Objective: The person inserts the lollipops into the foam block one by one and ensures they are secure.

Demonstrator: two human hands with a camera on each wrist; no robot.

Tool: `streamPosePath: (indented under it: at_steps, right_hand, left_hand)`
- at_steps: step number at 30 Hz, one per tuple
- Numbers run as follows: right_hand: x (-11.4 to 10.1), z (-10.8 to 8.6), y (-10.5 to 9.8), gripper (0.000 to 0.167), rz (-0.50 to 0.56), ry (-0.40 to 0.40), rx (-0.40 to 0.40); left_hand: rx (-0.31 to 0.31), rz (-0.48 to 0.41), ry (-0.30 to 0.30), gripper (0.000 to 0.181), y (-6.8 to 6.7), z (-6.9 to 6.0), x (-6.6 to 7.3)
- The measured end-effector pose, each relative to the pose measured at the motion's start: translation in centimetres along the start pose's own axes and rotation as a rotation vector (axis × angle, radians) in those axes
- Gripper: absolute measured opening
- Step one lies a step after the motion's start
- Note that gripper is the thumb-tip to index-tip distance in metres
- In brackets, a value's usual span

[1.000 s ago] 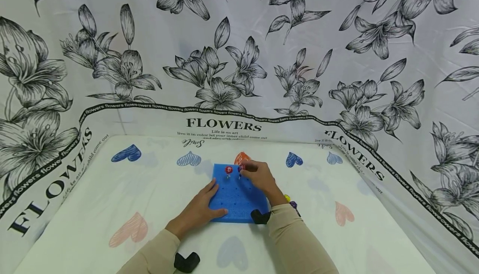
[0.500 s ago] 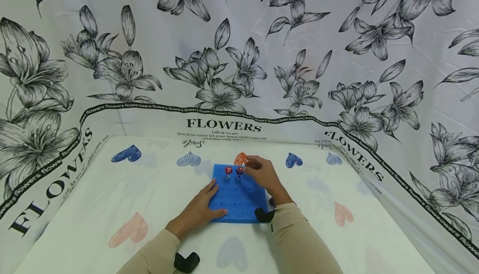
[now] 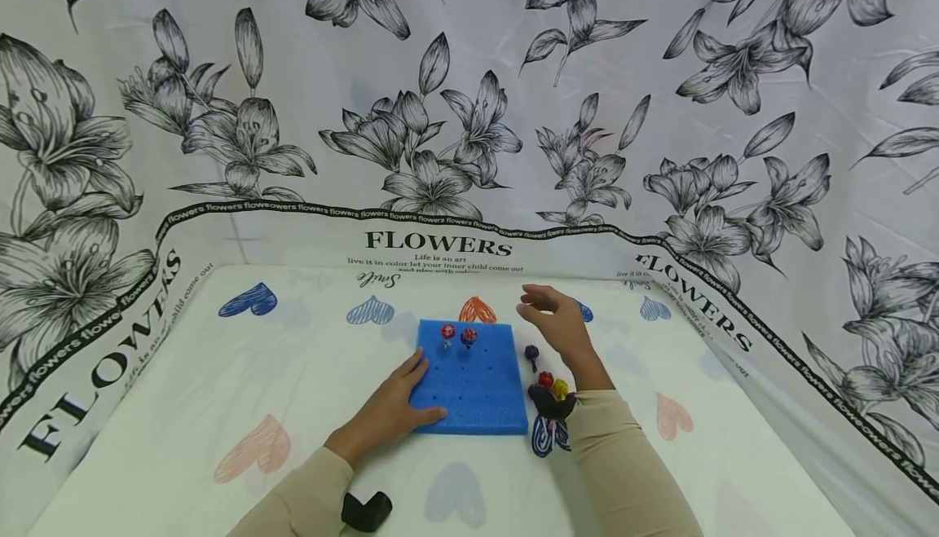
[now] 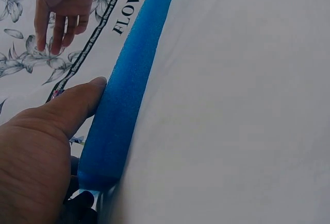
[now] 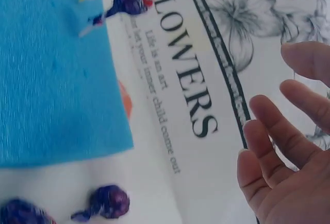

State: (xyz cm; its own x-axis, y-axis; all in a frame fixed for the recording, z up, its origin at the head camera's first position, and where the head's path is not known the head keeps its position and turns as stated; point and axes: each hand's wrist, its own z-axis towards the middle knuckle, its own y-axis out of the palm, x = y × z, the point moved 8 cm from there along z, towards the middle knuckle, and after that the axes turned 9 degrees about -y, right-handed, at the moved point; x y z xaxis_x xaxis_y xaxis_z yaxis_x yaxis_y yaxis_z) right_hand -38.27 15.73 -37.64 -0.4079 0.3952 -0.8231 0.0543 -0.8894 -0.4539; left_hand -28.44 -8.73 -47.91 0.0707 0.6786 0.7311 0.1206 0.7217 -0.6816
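A blue foam board [image 3: 480, 394] with rows of small holes lies on the table. Two wrapped lollipops stand stick-down near its back edge: a red one [image 3: 447, 332] at left and a red-and-purple one [image 3: 468, 336] beside it. My left hand [image 3: 389, 407] rests against the board's left side, its thumb and fingers spread around the near-left corner; the left wrist view shows the thumb [image 4: 82, 103] on the edge. Beyond the board's right side hangs my right hand [image 3: 561, 325], apart from everything, its fingers loosely bent and holding nothing.
Loose wrapped lollipops lie right of the board: a purple one [image 3: 531, 352], a red one [image 3: 545, 379] and a yellow one [image 3: 561, 389], with more partly hidden by the right wrist's black mount [image 3: 552, 404]. A flower-printed curtain [image 3: 411, 138] rises behind the table.
My right hand has let go of the red-and-purple lollipop, which stays upright in the board. The hand has moved right, uncovering the loose lollipops. My left hand has stayed put.
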Motion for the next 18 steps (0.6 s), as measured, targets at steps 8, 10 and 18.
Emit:
streamPosePath:
  at_steps: [8,10,18]
  right_hand:
    - [3.4,-1.0,-1.5,0.043,-0.015,0.097,0.040]
    - [4.3,-1.3,-1.6,0.043,-0.018,0.135,0.050]
    - [7.8,-2.2,-1.0,0.043,-0.032,0.239,0.039]
  left_hand:
    - [0.004,0.005,-0.006,0.092,0.1,0.1,-0.1]
    - [0.006,0.006,-0.006,0.091,0.1,0.0,-0.1]
    - [0.014,0.011,0.001,0.091,0.0,0.0,0.1]
